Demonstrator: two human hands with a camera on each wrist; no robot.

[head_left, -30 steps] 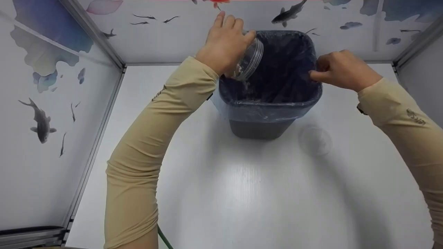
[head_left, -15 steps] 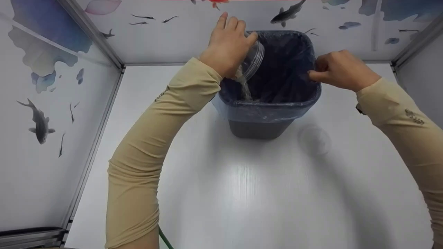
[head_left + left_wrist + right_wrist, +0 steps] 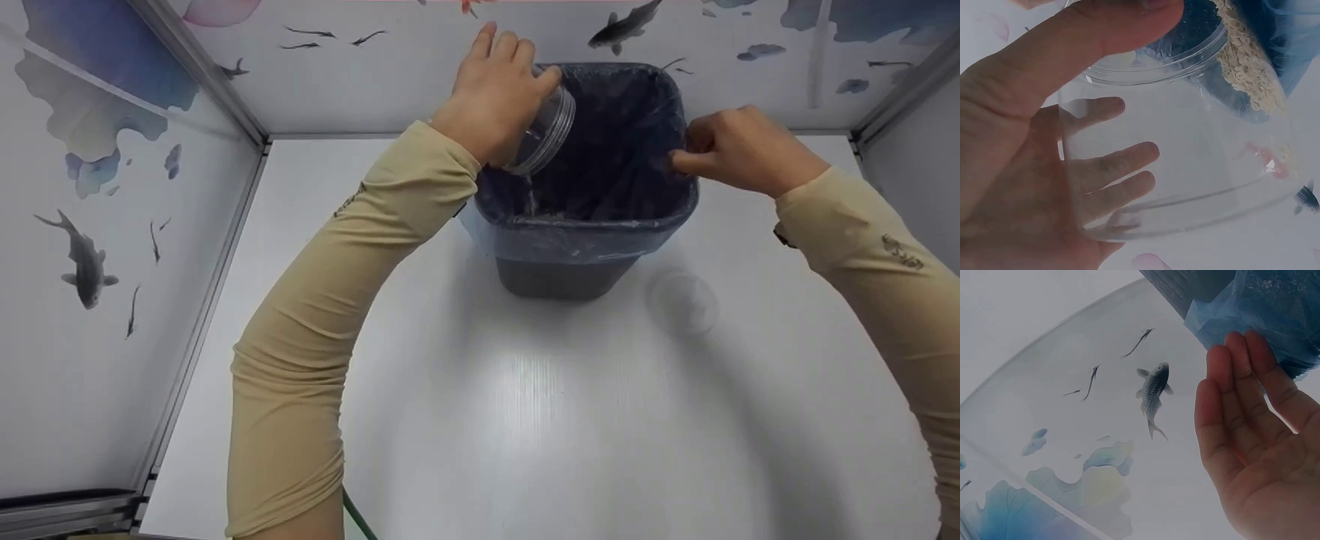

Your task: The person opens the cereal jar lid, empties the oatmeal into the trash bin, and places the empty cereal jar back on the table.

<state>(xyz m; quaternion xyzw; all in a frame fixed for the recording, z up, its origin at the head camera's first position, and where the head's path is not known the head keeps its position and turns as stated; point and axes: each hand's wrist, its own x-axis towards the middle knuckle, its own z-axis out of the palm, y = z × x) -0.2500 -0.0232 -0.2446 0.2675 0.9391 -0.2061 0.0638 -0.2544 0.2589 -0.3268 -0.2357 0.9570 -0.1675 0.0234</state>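
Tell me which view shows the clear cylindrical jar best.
Left wrist: the jar fills much of it, thin pale flakes inside. Head shows mainly its rim, the left hand covering much of the rest. Right wrist: no jar.

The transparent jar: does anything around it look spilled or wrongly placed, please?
Nothing stands out. The left hand holds the jar tilted over the bin; pale flakes drop inside the liner, and no spill shows on the white table.
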